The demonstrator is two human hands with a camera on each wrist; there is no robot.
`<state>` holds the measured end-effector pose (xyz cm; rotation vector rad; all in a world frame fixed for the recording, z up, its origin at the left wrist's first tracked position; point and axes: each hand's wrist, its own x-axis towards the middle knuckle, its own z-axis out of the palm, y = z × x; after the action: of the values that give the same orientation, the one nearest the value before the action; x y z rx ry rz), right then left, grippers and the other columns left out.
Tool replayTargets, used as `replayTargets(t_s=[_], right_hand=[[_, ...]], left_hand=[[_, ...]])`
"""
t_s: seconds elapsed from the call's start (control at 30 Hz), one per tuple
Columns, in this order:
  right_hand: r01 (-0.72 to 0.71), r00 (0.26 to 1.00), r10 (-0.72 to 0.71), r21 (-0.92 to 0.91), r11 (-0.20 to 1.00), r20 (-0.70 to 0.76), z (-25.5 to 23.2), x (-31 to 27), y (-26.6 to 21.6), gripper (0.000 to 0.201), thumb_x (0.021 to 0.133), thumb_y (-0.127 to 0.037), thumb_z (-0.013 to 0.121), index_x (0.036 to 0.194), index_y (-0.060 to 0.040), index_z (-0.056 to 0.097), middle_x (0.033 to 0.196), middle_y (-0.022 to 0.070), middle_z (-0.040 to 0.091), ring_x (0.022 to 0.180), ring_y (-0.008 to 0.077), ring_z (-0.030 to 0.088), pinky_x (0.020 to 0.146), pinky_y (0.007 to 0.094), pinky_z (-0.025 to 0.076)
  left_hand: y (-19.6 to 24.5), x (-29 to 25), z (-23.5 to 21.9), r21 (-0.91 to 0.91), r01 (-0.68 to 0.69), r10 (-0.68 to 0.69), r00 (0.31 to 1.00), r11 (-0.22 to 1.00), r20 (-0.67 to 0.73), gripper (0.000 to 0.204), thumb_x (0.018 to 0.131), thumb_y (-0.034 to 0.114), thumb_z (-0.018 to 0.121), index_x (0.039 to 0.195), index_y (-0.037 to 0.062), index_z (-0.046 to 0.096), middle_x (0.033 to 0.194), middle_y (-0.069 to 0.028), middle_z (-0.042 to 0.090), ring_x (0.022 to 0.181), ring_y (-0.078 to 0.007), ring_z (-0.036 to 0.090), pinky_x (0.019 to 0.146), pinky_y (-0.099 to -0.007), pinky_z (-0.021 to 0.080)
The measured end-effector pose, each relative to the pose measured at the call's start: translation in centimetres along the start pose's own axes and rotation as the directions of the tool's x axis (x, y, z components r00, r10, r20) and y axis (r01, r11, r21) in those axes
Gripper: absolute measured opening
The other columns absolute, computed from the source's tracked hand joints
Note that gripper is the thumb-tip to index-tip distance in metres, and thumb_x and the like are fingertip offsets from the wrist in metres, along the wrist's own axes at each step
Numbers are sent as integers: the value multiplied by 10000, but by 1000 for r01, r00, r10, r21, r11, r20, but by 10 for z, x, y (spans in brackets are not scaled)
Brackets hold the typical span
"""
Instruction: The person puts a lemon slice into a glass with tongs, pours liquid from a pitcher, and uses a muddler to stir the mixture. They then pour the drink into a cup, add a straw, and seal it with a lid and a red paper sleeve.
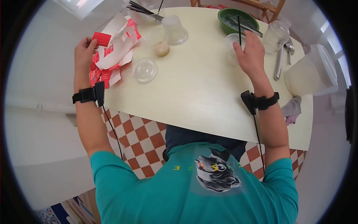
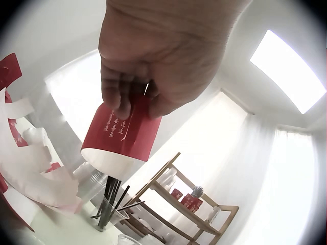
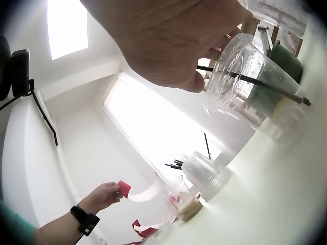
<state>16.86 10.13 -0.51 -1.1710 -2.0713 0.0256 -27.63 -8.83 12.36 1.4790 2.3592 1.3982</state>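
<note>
Left hand [image 1: 84, 52] pinching red paper sleeve [image 1: 101, 39], right hand [image 1: 252, 55] at clear cup [image 3: 244, 93]

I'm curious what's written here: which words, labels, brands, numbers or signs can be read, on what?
"E", "S": yellow letters on the teal short-sleeved T-shirt; its other letters unclear.
Curved red paper piece in the left hand: white characters, too blurred.
Torn red-and-white paper scraps: printing too small.
Red boxes on the wooden shelf: marks too blurred.
</note>
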Motion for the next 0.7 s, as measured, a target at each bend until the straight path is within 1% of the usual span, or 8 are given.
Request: replayTargets(t_s=[0.17,0.27,0.33,0.37,0.43,0.53,0.6,0.7], right_hand=[[106,982,-77,167,980,-175,-37,8,-23,481,866,-254,611,1256,6,504,1315,172,485,1172,339,480,978,428,391],[105,989,-38,502,859,-142,-53,9,-36,435,869,-221,618,1230,6,529,1280,150,510,1034,268,568,871,349,466],[4,999,31,825,565,-26,-59,10,-39,433,887,-216,605,1258,-8,522,1258,115,530,901,178,607,808,286,480],[2,999,35,818,575,-27,-63,11,-35,433,887,-216,605,1258,-8,522,1258,115,530,901,178,607,808,286,480],[-226,974,53,949,218,219,-67,14,-28,486,875,-242,628,1292,-22,510,1258,82,539,822,119,605,753,246,483],[-134,991,0,987,93,134,-69,16,-24,530,944,-278,482,1383,6,397,1326,110,512,1155,210,546,976,339,437],[-42,999,-9,984,173,45,-81,18,-32,614,907,-332,531,1396,5,375,1355,153,491,1199,236,526,986,363,438],[81,955,-296,975,208,-16,-90,17,-31,562,774,-269,709,1262,-40,549,1229,77,560,699,46,548,600,217,461]], left_hand=[[69,-21,8,-219,-199,215,975,955,54,134,905,112,581,922,-13,625,819,-31,632,768,-91,563,701,-241,436],[113,-47,28,-459,-240,348,923,856,167,116,900,81,562,919,-21,616,833,-49,623,781,-106,557,724,-248,433],[133,-56,51,-592,-218,408,889,776,208,108,896,64,551,917,-25,609,845,-61,616,785,-116,553,732,-252,432],[140,-59,61,-696,-214,524,809,685,267,100,888,54,543,912,-25,600,858,-70,607,786,-125,552,734,-258,433],[146,-56,82,-816,-205,707,636,541,309,87,869,48,535,899,-22,579,886,-90,587,796,-148,550,724,-275,441],[159,-56,117,-830,-152,701,628,537,338,86,867,73,566,875,-10,587,840,-55,593,737,-103,542,665,-236,429],[170,-59,134,-816,-134,654,676,563,339,99,862,92,600,858,-7,590,789,-28,588,685,-78,528,627,-215,419],[184,-62,153,-741,-92,614,631,665,473,125,855,100,631,828,-12,581,727,-3,565,662,-62,526,593,-219,438]])
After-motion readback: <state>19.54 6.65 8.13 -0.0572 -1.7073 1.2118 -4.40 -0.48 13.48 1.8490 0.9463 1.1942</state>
